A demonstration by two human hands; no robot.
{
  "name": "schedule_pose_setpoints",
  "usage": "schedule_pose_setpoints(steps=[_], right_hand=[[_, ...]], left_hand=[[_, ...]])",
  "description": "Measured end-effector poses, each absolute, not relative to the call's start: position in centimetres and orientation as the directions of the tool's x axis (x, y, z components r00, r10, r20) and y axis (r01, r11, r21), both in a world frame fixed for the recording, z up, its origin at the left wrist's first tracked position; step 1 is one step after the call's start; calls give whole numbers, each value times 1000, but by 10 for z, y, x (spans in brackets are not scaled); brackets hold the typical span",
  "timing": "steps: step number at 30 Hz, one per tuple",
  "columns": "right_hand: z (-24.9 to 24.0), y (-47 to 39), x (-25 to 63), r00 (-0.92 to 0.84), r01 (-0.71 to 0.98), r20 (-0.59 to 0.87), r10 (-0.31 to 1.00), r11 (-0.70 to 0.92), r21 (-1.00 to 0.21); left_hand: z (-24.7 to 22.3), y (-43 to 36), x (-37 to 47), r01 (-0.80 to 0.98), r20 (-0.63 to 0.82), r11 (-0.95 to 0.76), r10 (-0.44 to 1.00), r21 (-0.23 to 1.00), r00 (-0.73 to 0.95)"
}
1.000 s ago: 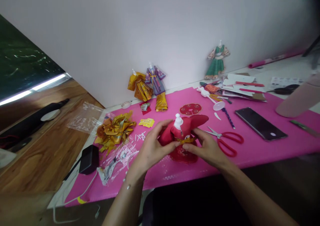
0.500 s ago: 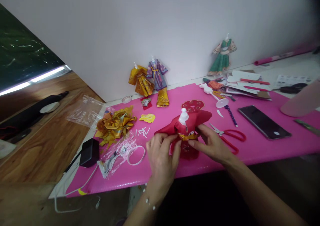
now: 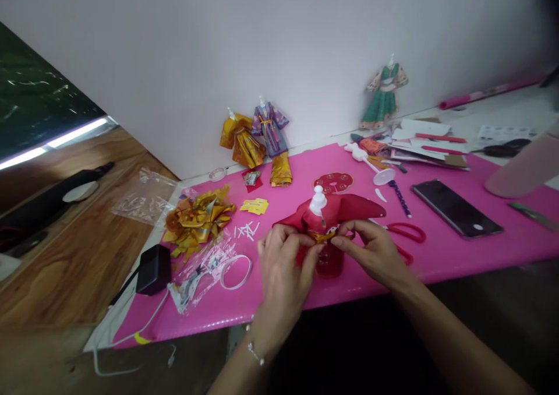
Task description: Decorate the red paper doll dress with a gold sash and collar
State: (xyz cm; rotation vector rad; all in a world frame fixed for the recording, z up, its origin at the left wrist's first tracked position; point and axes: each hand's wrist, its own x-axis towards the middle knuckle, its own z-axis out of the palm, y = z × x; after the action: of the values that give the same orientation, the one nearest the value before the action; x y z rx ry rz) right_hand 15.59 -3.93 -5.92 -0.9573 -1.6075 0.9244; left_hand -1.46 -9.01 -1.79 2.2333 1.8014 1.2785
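At twelve o'clock from the wearer, over a pink table (image 3: 271,302), a doll in red (image 3: 334,208) sits between the left hand (image 3: 283,261) and right hand (image 3: 378,252); both, fingertips nearly closed, seem to pinch its gold sash (image 3: 324,237). Scissors (image 3: 413,230) lie at three o'clock.

Hands (image 3: 282,261) on gold sash (image 3: 324,238) (red dress (image 3: 349,207))

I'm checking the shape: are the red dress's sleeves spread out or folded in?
Spread out: the red dress has one sleeve reaching to each side of the white neck piece.
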Motion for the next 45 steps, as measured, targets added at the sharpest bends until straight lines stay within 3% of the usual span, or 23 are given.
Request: schedule_pose_setpoints(steps=[5,18,27,36,45], right_hand=[[-53,-37,157,-222,199,379,898,422,-884],[-49,-39,157,-249,179,368,896,416,-891],[-52,-38,158,-259,204,371,892,425,-882],[-45,-36,153,-234,163,367,900,409,-898],[-41,-35,150,-246,128,357,901,395,-910]], left_hand=[[-9,-90,-17,806,577,-364,816,466,35],[-5,-89,-20,864,613,-389,781,321,124],[-8,-87,-20,867,606,-384,786,318,126],[-12,-84,-19,833,646,-366,763,414,14],[-19,-79,-24,854,704,-378,710,357,21]])
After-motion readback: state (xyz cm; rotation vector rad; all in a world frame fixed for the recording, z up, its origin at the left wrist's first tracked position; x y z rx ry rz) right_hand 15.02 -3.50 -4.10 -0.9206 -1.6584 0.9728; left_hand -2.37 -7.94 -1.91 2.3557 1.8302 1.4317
